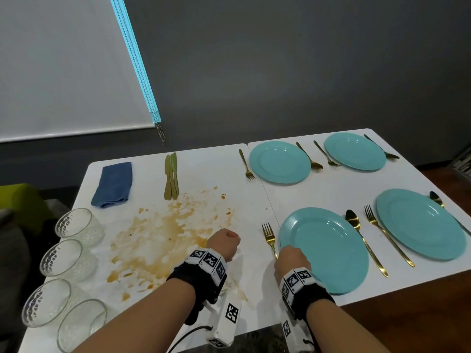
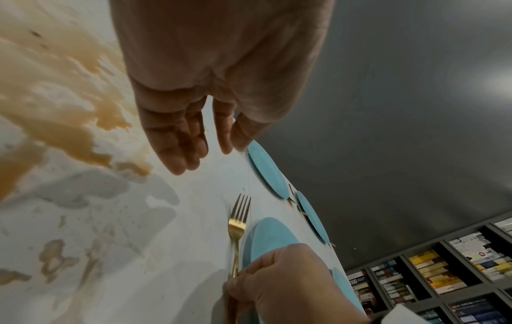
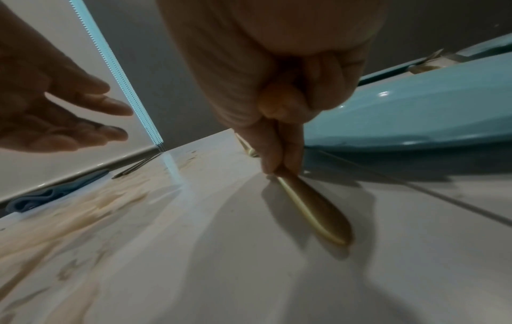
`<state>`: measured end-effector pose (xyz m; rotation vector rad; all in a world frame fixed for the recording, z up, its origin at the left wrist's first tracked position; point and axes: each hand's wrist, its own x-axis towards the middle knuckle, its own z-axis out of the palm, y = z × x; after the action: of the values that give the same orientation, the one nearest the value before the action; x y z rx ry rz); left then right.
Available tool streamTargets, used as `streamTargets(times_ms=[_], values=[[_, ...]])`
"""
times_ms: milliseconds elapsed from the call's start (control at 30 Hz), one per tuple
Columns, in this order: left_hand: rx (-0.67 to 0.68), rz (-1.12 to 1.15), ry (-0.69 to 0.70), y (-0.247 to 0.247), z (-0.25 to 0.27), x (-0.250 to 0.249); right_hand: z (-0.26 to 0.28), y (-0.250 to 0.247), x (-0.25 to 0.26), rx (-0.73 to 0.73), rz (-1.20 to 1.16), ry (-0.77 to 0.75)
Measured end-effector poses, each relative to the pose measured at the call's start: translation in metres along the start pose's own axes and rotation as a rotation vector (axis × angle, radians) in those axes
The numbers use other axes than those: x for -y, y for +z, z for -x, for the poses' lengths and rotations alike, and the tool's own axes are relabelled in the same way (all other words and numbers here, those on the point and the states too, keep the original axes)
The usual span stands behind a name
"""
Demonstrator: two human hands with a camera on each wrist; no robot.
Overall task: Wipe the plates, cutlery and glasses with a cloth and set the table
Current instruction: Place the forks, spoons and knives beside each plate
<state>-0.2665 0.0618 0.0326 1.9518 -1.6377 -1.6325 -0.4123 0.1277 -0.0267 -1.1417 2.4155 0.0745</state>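
The right hand (image 1: 291, 261) pinches the handle of a gold metal fork (image 1: 269, 236) between the thumb and the curled fingers (image 3: 279, 140); the fork lies flat on the white table (image 1: 318, 197), just beside the left rim of the nearest round turquoise plate (image 1: 328, 253). The wide end of the handle points toward the person and the tines point away. The left hand (image 1: 224, 242) hovers above the table with nothing in it; in the left wrist view its fingers (image 2: 177, 140) are loosely extended and relaxed, a little apart from the thumb.

Under and to the left of the left hand a big orange-brown smeared stain (image 1: 163, 235) covers the middle of the table. Behind the stain lie gold table knives (image 1: 171, 177) close together in a bundle, and to their left a folded blue cloth (image 1: 113, 184). Four clear patterned glasses (image 1: 67, 261) stand along the left edge of the table.

On the right half three more turquoise plates (image 1: 280, 163) are laid, each with a gold fork at its left and a gold spoon (image 1: 353, 220) at its right. The spoon of the nearest plate lies near its right rim. A white roller blind (image 1: 63, 67) hangs on the grey wall behind, and the left wrist view shows shelves with books (image 2: 437, 271) at the right
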Motion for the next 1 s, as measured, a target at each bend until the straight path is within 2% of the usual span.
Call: streamTargets(times_ms=[333, 600, 1000], values=[[-0.018, -0.010, 0.013, 0.003, -0.006, -0.002, 0.006, -0.001, 0.001, -0.054, 0.036, 0.021], [-0.029, 0.004, 0.016, -0.002, -0.014, 0.003, 0.009, -0.009, 0.006, -0.037, 0.033, 0.006], [-0.091, 0.000, 0.023, -0.037, -0.048, 0.008, -0.013, -0.059, 0.054, -0.014, -0.014, -0.059]])
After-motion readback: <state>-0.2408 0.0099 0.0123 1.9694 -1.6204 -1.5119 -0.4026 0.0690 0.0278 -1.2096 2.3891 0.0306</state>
